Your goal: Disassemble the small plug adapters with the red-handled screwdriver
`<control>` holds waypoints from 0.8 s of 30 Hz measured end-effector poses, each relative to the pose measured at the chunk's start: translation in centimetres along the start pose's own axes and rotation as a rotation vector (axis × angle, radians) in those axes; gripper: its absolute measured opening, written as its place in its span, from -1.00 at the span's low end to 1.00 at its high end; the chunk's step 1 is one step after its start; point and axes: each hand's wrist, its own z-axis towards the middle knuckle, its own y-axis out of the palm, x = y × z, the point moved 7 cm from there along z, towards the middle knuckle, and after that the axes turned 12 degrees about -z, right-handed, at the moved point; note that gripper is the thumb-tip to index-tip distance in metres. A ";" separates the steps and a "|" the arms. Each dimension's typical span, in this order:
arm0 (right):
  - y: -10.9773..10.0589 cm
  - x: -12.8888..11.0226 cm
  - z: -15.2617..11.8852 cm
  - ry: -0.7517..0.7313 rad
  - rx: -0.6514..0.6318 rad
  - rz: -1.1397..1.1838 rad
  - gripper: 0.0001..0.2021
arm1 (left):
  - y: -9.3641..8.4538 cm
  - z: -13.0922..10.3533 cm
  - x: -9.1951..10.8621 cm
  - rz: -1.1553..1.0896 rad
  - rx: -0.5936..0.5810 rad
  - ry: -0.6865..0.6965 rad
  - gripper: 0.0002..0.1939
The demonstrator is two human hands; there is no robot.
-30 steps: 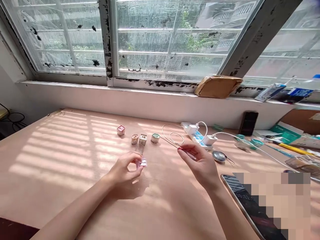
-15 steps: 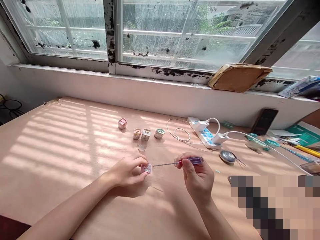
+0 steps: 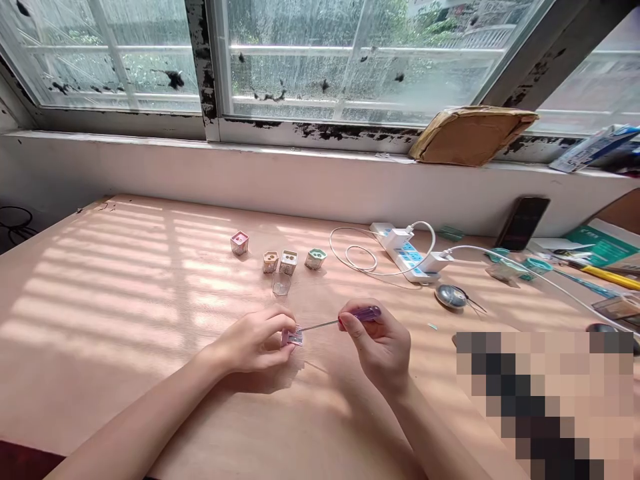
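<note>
Between the thumb and fingers of my left hand (image 3: 260, 339) is a small pinkish pencil sharpener (image 3: 295, 338), its metal blade side facing up. My right hand (image 3: 377, 347) grips the purple handle of a screwdriver (image 3: 320, 325). The shaft points left, and its tip is at the upper edge of the sharpener; whether it touches a screw is too small to tell. Beyond my left hand stand a pink-topped sharpener (image 3: 239, 243), an orange-topped one (image 3: 271, 262), a pale one (image 3: 289, 262) and a green-topped one (image 3: 315, 259). A clear plastic cup (image 3: 281, 285) lies in front of them.
A white power strip (image 3: 407, 257) with plugged-in chargers and looping cable lies at the back right. Near it are a round dark object (image 3: 451, 297), a leaning phone (image 3: 523, 223) and a yellow-handled tool (image 3: 613, 275). A cardboard package (image 3: 473, 137) rests on the sill.
My right hand has moved left with the screwdriver, bringing its tip to the sharpener's upper edge and tilting the shaft. The left hand keeps its hold. The view has shifted slightly.
</note>
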 end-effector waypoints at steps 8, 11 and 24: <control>0.4 -0.2 -0.2 -0.062 -0.093 -0.080 -0.85 | 0.3 -0.2 -0.3 0.026 -0.024 0.001 -0.84; 0.9 -0.4 -0.1 -0.118 -0.200 -0.117 -0.91 | 0.7 -0.1 -0.8 0.053 -0.056 -0.062 -0.83; 1.4 1.7 0.0 -0.006 -0.419 -0.436 -0.68 | 0.5 0.0 -3.7 0.088 -0.017 -0.364 -0.70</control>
